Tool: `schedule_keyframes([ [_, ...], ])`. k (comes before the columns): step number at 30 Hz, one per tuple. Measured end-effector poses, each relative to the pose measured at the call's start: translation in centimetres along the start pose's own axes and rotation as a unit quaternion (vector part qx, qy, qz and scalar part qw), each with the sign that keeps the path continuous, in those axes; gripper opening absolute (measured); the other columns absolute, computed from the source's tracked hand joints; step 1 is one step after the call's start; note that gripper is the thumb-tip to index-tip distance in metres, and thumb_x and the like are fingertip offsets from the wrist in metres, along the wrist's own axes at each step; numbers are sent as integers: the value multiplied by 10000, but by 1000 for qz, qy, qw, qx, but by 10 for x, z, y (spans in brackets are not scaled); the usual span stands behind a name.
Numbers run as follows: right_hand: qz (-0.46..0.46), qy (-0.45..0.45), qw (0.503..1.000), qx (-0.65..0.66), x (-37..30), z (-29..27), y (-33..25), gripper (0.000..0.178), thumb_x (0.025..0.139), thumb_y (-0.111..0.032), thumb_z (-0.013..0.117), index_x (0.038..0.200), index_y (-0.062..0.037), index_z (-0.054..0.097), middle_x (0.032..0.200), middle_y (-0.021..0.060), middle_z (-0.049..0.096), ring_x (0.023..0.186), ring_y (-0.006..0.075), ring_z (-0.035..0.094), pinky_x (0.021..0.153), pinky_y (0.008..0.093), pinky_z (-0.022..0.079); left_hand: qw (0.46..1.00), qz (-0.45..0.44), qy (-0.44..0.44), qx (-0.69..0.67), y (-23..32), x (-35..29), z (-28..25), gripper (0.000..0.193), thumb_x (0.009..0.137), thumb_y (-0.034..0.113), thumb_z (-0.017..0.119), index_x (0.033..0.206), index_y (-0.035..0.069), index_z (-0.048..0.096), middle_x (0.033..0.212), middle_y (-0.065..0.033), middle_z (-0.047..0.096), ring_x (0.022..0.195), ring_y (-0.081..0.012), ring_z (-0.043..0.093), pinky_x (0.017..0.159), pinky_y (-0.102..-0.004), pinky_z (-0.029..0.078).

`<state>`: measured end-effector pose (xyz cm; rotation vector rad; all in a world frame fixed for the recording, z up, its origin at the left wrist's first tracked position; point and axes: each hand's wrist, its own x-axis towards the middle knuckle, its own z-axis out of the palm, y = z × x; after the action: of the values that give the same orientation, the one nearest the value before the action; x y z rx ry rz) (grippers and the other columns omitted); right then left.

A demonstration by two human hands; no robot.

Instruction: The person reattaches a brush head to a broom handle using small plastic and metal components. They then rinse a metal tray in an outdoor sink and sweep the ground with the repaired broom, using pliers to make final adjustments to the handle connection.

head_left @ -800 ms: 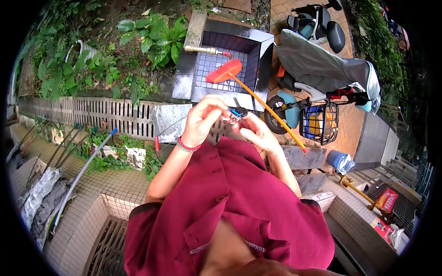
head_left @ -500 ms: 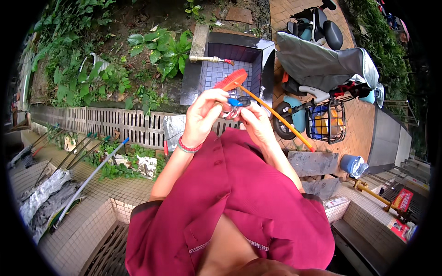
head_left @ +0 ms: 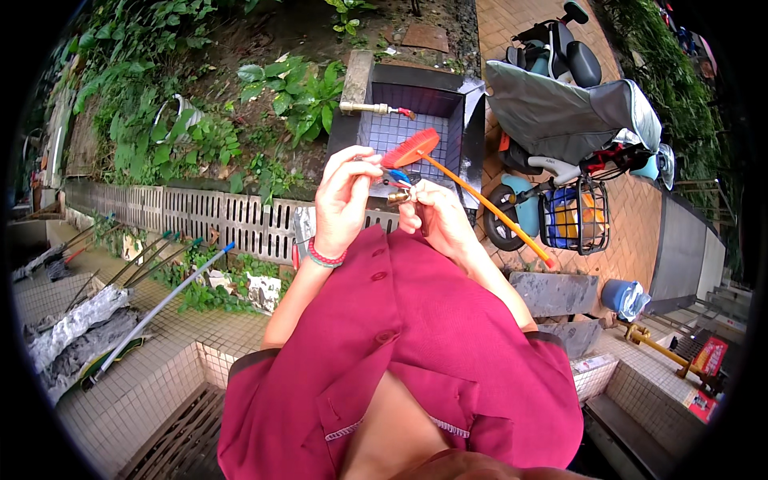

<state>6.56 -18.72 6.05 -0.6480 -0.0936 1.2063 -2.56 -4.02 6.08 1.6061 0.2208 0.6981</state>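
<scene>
In front of my chest, my two hands meet around a small bunch of keys (head_left: 398, 178) with blue, dark and brass-coloured pieces. My right hand (head_left: 445, 214) pinches the bunch from the right, and a brass-coloured piece sticks out by its fingertips. On the other side, the curled fingers of my left hand (head_left: 342, 196) close at the blue part. A red and green bracelet (head_left: 326, 258) circles my left wrist. Beyond my fingers lies a broom (head_left: 414, 149) with a red head and orange handle, its head over a tiled basin (head_left: 475, 132). Fingers partly hide the bunch.
A tap (head_left: 376, 107) juts over the basin. Right of it stands a covered scooter (head_left: 572, 112) with a wire basket (head_left: 574, 216). A blue bucket (head_left: 620, 296) sits lower right. Mops (head_left: 156, 316) lean at the left, below a slotted drain cover (head_left: 184, 212).
My right hand has turned and dropped slightly, bringing the brass-coloured piece into sight. My left fingers have lifted a little. The surroundings have shifted slightly right and down in view.
</scene>
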Motion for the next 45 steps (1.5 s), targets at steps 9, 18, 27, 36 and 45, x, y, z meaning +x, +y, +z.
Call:
schedule_keyframes([
  [9, 81, -34, 995, -37, -2, -5, 5, 77, 808, -70, 398, 852, -32, 450, 608, 45, 435, 508, 108, 386, 515, 271, 371, 926, 117, -41, 356, 28, -7, -4, 209, 675, -87, 567, 804, 66, 627, 961, -99, 526, 954, -277, 513, 802, -367, 430],
  [18, 24, -14, 997, -77, -2, -8, 15, 122, 798, -27, 387, 876, -21, 480, 635, 20, 431, 513, 84, 377, 520, 251, 371, 985, -32, -103, 138, 18, -22, -10, 145, 743, -54, 580, 875, 6, 595, 821, -80, 577, 712, -155, 575, 617, -259, 454],
  [27, 20, -32, 998, -48, -4, -20, 27, 180, 749, 9, 386, 896, 2, 490, 669, 38, 449, 472, 102, 369, 482, 280, 377, 978, -48, -150, 141, 11, -25, -12, 186, 747, -16, 605, 927, 10, 562, 774, -68, 547, 644, -147, 564, 588, -261, 458],
  [36, 6, -91, 994, -54, -3, -21, 24, 179, 745, -36, 374, 875, 15, 486, 536, 41, 410, 439, 112, 362, 482, 288, 388, 969, 92, -151, 174, 18, -20, -9, 225, 679, -40, 639, 883, 18, 562, 855, -101, 562, 797, -252, 564, 689, -315, 459],
  [45, 36, -66, 991, -113, 0, -16, 8, 118, 788, -52, 412, 864, -15, 494, 575, 31, 442, 463, 94, 387, 475, 245, 359, 952, 135, -155, 228, 26, -15, -4, 143, 688, -20, 615, 803, 19, 539, 832, -96, 542, 735, -261, 540, 648, -336, 454],
])
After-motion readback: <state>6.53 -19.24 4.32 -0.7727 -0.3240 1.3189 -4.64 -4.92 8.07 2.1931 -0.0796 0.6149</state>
